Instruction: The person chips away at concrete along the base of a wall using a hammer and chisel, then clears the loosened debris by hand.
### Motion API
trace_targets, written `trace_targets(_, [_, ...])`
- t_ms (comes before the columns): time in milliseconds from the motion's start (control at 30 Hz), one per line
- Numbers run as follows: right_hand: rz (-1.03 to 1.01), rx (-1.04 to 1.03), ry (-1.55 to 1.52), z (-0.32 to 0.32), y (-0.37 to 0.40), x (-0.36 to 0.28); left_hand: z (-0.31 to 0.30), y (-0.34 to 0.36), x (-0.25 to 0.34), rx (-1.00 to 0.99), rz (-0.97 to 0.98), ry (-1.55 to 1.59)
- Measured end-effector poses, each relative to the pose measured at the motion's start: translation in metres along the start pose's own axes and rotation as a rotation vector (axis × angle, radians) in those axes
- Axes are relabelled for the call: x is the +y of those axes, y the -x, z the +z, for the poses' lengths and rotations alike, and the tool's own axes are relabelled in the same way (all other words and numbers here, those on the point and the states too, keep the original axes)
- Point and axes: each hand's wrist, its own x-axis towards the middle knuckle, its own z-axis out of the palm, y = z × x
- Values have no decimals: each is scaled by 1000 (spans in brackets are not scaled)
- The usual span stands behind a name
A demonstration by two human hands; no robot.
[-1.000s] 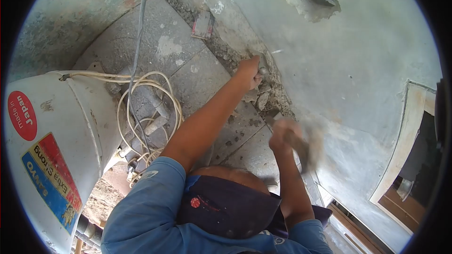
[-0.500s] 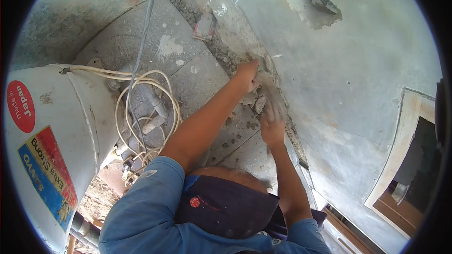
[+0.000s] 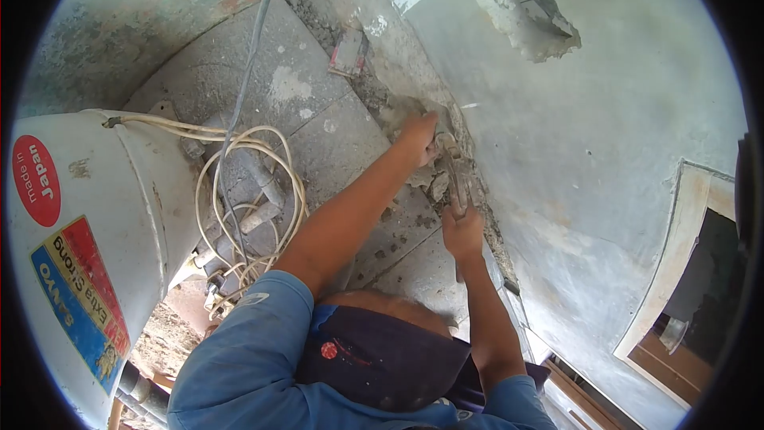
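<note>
My right hand is wrapped around the handle of a hammer, whose butt end shows below the fist. The hammer's head lies close beside my left hand, at the foot of the grey wall. My left hand is closed in a fist over the broken strip between wall and floor; what it grips is mostly hidden by the fingers, and I cannot tell its kind. Loose chunks of rubble lie just below the left fist, between the two hands.
A white tank with stickers stands at the left. Coiled cream cable and a grey cable lie by pipes. A small red-and-white box rests near the wall, which has a broken hole. Tiles cover the floor.
The hammer, blurred by motion before, now shows sharply beside my left fist. My right hand has shifted slightly downward in view; the left stays at the wall's foot.
</note>
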Motion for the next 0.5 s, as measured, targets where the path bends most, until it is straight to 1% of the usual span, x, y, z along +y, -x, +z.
trace_targets(33, [-87,103,-58,-15,5,-24,0,-4,7,0,5,12])
trace_targets(67, [-141,192,-112,-29,20,-37,-6,-7,4,-85,-17,27])
trace_targets(100, [-115,178,-109,-42,36,-37,-13,-7,-1,-169,-38,35])
trace_targets(167, [-289,274,-298,-67,42,-39,-12,-10,5,-160,-38,30])
trace_targets(200, [-534,374,-516,-74,43,-51,-13,-10,1,-149,-62,31])
trace_targets(267, [-685,401,-1029,-65,41,-66,-13,-9,1,-158,-67,33])
trace_targets(333, [-649,399,-48,-33,21,14,-15,-13,3,-168,-68,37])
trace_targets(367, [-274,173,29,-13,8,15,-16,-18,0,-144,-64,45])
trace_targets(400, [100,-47,101,-2,-3,3,-13,-12,2,-124,-58,53])
trace_targets(433, [97,-33,94,-4,0,-4,-10,-6,6,-136,-51,44])
trace_targets(500, [-33,83,-32,-19,9,-19,-11,7,12,-73,-63,29])
